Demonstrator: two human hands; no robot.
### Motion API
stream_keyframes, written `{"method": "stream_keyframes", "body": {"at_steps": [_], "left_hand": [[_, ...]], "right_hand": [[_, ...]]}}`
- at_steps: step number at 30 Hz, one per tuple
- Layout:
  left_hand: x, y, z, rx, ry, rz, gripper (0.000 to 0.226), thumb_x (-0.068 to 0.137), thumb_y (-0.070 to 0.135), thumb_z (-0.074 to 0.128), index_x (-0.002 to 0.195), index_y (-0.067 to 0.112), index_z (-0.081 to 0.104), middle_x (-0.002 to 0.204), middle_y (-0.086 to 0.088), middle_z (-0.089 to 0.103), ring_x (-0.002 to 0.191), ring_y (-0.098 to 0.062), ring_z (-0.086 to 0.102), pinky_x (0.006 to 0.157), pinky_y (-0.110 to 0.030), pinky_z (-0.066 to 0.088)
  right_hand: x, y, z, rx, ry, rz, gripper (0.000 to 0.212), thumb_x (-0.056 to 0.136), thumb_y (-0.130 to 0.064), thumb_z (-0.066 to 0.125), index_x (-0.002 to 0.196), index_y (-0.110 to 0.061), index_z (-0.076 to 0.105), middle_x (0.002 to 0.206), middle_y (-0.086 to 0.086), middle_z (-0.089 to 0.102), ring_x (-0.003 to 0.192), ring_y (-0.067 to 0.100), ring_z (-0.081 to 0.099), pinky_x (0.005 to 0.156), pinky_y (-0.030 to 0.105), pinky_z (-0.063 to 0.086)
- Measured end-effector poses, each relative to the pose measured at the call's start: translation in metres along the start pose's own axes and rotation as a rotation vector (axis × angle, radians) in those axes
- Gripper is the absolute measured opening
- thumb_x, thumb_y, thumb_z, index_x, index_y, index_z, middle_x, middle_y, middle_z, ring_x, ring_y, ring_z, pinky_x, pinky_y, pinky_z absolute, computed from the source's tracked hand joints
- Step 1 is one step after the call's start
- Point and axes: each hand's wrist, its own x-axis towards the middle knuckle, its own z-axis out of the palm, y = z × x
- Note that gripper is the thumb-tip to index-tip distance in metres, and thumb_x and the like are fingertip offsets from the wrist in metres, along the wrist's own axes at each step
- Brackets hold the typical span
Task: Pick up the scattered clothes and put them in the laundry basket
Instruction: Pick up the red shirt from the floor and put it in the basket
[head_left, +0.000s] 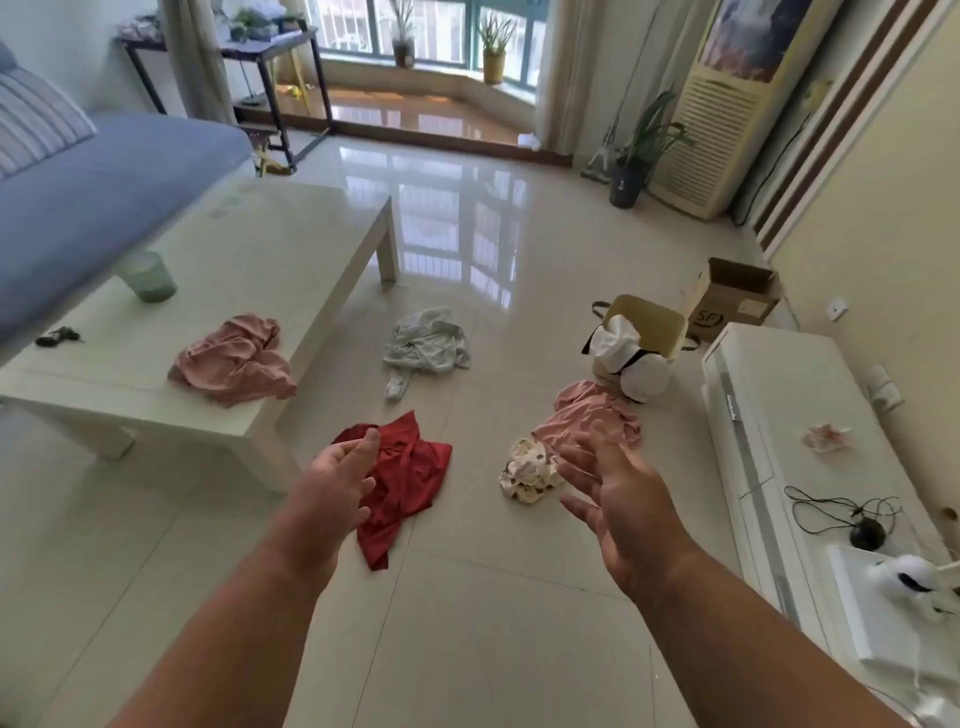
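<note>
Above the tiled floor, the left hand (340, 480) and the right hand (615, 496) hover open and empty. The red garment (410, 483) lies just under the left one. To do it well, she or he should gather all folds before lifting. The laundry basket (641, 332) stands farther right, white cloth hiding its inside.
</note>
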Motion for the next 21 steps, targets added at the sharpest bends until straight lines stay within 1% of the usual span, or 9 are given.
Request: {"method": "stream_keyframes", "body": {"at_steps": [1, 3, 6, 8, 10, 14, 16, 18, 21], "left_hand": [[0.003, -0.002, -0.005, -0.005, 0.021, -0.009, 0.023, 0.103, 0.049, 0.059, 0.112, 0.028, 0.06, 0.127, -0.002, 0.065, 0.126, -0.028, 0.059, 0.11, -0.052, 0.046], [0.019, -0.009, -0.02, 0.006, 0.043, -0.021, 0.024, 0.102, 0.049, 0.061, 0.113, 0.028, 0.062, 0.13, -0.003, 0.065, 0.125, -0.027, 0.06, 0.105, -0.05, 0.048], [0.049, -0.015, -0.049, 0.006, 0.053, -0.062, 0.027, 0.101, 0.052, 0.062, 0.115, 0.029, 0.062, 0.133, -0.003, 0.065, 0.127, -0.028, 0.06, 0.104, -0.051, 0.049], [0.075, -0.014, -0.068, 0.005, 0.054, -0.071, 0.029, 0.1, 0.053, 0.063, 0.116, 0.029, 0.062, 0.132, -0.002, 0.065, 0.129, -0.028, 0.06, 0.105, -0.052, 0.049], [0.101, -0.008, -0.085, 0.004, 0.049, -0.087, 0.032, 0.097, 0.056, 0.065, 0.115, 0.03, 0.062, 0.13, -0.001, 0.065, 0.129, -0.028, 0.06, 0.106, -0.053, 0.05], [0.149, 0.008, -0.121, 0.04, 0.073, -0.101, 0.054, 0.078, 0.066, 0.066, 0.116, 0.027, 0.066, 0.127, -0.004, 0.068, 0.125, -0.027, 0.062, 0.107, -0.055, 0.051], [0.168, 0.015, -0.134, 0.046, 0.078, -0.103, 0.056, 0.077, 0.066, 0.065, 0.115, 0.025, 0.066, 0.128, -0.01, 0.068, 0.124, -0.029, 0.062, 0.106, -0.056, 0.05], [0.189, 0.019, -0.145, 0.053, 0.092, -0.112, 0.056, 0.077, 0.065, 0.065, 0.115, 0.024, 0.066, 0.13, -0.014, 0.067, 0.124, -0.032, 0.063, 0.105, -0.056, 0.051], [0.218, 0.023, -0.154, 0.048, 0.102, -0.125, 0.054, 0.081, 0.064, 0.067, 0.116, 0.023, 0.066, 0.126, -0.009, 0.068, 0.122, -0.029, 0.064, 0.101, -0.054, 0.053]], "right_hand": [[0.007, 0.004, 0.006, -0.005, -0.007, 0.009, 0.025, 0.11, -0.041, 0.055, 0.11, -0.019, 0.068, 0.125, 0.011, 0.074, 0.105, 0.02, 0.071, 0.099, 0.047, 0.058], [0.021, 0.011, 0.02, -0.056, -0.019, 0.035, 0.026, 0.11, -0.041, 0.056, 0.114, -0.019, 0.069, 0.127, 0.011, 0.074, 0.111, 0.022, 0.072, 0.111, 0.054, 0.053], [0.048, 0.027, 0.05, -0.103, -0.035, 0.085, 0.045, 0.109, -0.045, 0.056, 0.14, -0.013, 0.064, 0.135, 0.011, 0.073, 0.126, 0.028, 0.07, 0.11, 0.052, 0.055], [0.069, 0.036, 0.076, -0.119, -0.035, 0.095, 0.051, 0.108, -0.046, 0.057, 0.147, -0.012, 0.061, 0.134, 0.009, 0.073, 0.128, 0.029, 0.07, 0.108, 0.051, 0.055], [0.087, 0.041, 0.102, -0.124, -0.03, 0.098, 0.051, 0.108, -0.046, 0.058, 0.147, -0.012, 0.061, 0.133, 0.009, 0.074, 0.127, 0.028, 0.071, 0.108, 0.052, 0.055], [0.121, 0.048, 0.157, -0.125, -0.022, 0.121, 0.047, 0.107, -0.046, 0.06, 0.139, -0.012, 0.066, 0.133, 0.011, 0.075, 0.127, 0.029, 0.071, 0.112, 0.057, 0.054], [0.132, 0.05, 0.175, -0.119, -0.015, 0.117, 0.045, 0.107, -0.045, 0.06, 0.137, -0.011, 0.066, 0.132, 0.012, 0.075, 0.127, 0.03, 0.071, 0.113, 0.058, 0.054], [0.143, 0.052, 0.194, -0.123, -0.017, 0.126, 0.046, 0.108, -0.045, 0.058, 0.138, -0.01, 0.065, 0.132, 0.012, 0.074, 0.127, 0.03, 0.07, 0.111, 0.056, 0.055], [0.156, 0.053, 0.217, -0.115, -0.032, 0.161, 0.047, 0.108, -0.047, 0.057, 0.138, -0.012, 0.065, 0.132, 0.011, 0.074, 0.126, 0.028, 0.07, 0.106, 0.051, 0.056]]}}
